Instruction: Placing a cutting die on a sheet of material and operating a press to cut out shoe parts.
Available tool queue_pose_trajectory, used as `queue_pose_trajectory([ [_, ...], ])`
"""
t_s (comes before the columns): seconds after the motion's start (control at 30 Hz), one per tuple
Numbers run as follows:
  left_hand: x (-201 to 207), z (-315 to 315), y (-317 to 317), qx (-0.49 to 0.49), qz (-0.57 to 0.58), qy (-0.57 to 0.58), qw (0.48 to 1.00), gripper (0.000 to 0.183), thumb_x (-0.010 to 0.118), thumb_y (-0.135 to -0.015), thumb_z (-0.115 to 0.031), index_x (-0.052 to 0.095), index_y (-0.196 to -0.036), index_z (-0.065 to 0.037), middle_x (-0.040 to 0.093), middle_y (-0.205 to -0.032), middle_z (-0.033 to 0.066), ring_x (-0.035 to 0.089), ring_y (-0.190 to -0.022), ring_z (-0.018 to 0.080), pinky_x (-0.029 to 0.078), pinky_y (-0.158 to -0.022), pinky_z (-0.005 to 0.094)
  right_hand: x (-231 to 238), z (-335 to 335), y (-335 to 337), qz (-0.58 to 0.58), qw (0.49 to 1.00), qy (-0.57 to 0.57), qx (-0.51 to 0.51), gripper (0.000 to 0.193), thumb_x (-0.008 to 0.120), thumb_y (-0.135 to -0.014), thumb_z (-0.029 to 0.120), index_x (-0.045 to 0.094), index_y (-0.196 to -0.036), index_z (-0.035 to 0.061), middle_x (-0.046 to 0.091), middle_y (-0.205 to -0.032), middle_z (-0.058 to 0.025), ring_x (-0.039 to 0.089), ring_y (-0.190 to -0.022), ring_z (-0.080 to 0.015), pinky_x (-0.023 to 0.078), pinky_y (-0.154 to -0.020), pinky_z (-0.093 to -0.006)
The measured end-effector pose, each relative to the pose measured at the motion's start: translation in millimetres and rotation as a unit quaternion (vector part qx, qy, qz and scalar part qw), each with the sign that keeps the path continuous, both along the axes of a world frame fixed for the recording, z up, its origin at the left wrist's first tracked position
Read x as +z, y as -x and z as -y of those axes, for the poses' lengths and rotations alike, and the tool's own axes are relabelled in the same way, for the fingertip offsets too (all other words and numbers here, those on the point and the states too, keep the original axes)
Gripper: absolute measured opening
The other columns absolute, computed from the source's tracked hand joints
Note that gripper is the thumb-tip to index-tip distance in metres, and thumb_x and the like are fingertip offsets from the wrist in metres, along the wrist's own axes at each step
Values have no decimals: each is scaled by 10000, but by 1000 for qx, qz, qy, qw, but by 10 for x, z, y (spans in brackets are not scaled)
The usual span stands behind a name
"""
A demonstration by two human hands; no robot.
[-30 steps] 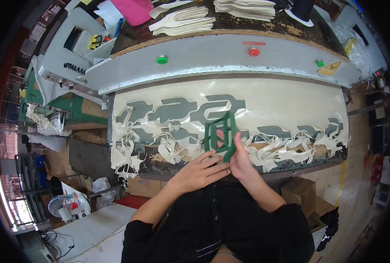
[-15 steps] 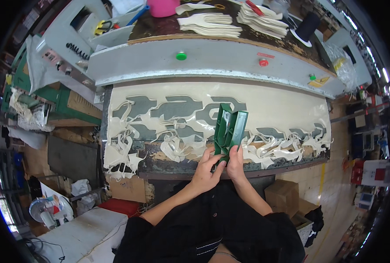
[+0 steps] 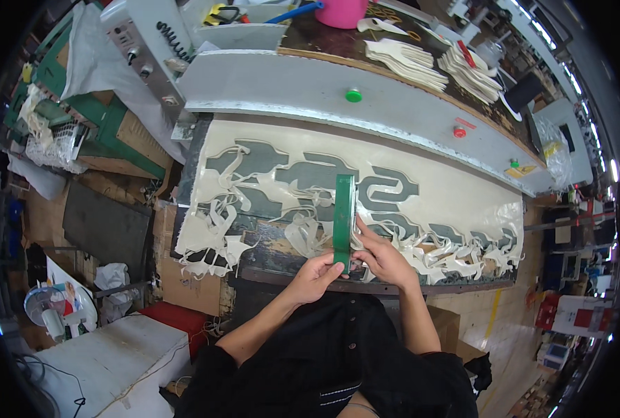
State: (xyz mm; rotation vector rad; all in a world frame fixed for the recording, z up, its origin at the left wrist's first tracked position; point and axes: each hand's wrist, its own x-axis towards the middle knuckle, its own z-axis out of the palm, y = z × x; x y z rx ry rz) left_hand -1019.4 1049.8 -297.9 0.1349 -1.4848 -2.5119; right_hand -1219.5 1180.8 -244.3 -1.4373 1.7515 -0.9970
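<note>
In front of my body I hold a green cutting die [image 3: 343, 219] above the sheet, its narrow side wall facing up toward me. My left hand [image 3: 315, 280] grips its lower end, thumb pressed on the near edge. On the right side of the die, the fingers of my right hand [image 3: 386, 261] are closed against it; part of the grip is hidden behind the die. Under it lies a cream sheet material [image 3: 456, 198] with several cut-out openings that show the grey-green board [image 3: 315, 177]. Curled cream scraps [image 3: 216, 233] hang along its near edge.
Beyond the sheet runs the pale grey press beam [image 3: 275, 87] with a green button [image 3: 353, 95] and a red button [image 3: 459, 132]. On top rest stacks of cut cream pieces [image 3: 409, 64], a pink container [image 3: 341, 10] and a dark thread cone [image 3: 522, 94]. A fan [image 3: 52, 306] stands at left.
The die has turned from showing its hollow inside to showing its narrow side wall. Both hands have shifted their grip and lowered slightly. The view has swung, so the press appears tilted.
</note>
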Motion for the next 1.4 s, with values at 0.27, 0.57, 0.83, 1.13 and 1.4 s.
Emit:
queue_pose_trajectory([
  [0.27, -138, 357, -244, 87, -6, 46, 995, 284, 581, -1144, -188, 707, -1264, 38, 660, -1280, 85, 656, -1136, 146, 559, -961, 311, -51, 416, -433, -208, 976, 11, -68, 399, 631, -970, -41, 608, -1368, -21, 710, -1087, -281, 712, -962, -482, 572, -807, -518],
  [0.57, -72, 543, -403, 21, 7, 27, 999, 226, 602, -1129, -158, 702, -1185, 37, 685, -1078, 38, 615, -981, 114, 514, -875, 286, 59, 69, 328, -325, 934, 71, -129, 421, 582, -909, -119, 620, -1313, -7, 713, -1098, -250, 707, -955, -470, 584, -814, -524],
  [0.83, 196, 434, 41, -88, 54, 49, 993, 195, 615, -1107, -80, 713, -1192, 66, 690, -1221, 70, 634, -1137, 121, 506, -1003, 282, 244, -671, 855, -392, 903, 78, -158, 480, 566, -824, -151, 638, -1262, 29, 722, -1158, -228, 699, -1057, -456, 580, -888, -509],
  [1.13, 223, -300, 1139, -130, 140, 47, 980, 174, 671, -1061, -8, 721, -1190, 97, 686, -1342, 100, 656, -1086, 98, 517, -931, 223, -636, -2765, 2624, -373, 784, -75, -491, 295, 528, -993, -50, 670, -1246, 2, 740, -1094, -257, 728, -955, -451, 581, -820, -487],
  [1.4, 182, -684, 2894, 70, 56, 625, 775, 162, 781, -919, -152, 802, -1021, -28, 698, -1328, 218, 636, -1211, 462, 504, -1052, 494, -1397, -4435, 4069, 413, 647, 570, -293, 380, 654, -1079, 144, 572, -1431, 30, 635, -1390, -131, 640, -1138, -192, 519, -1038, -399],
])
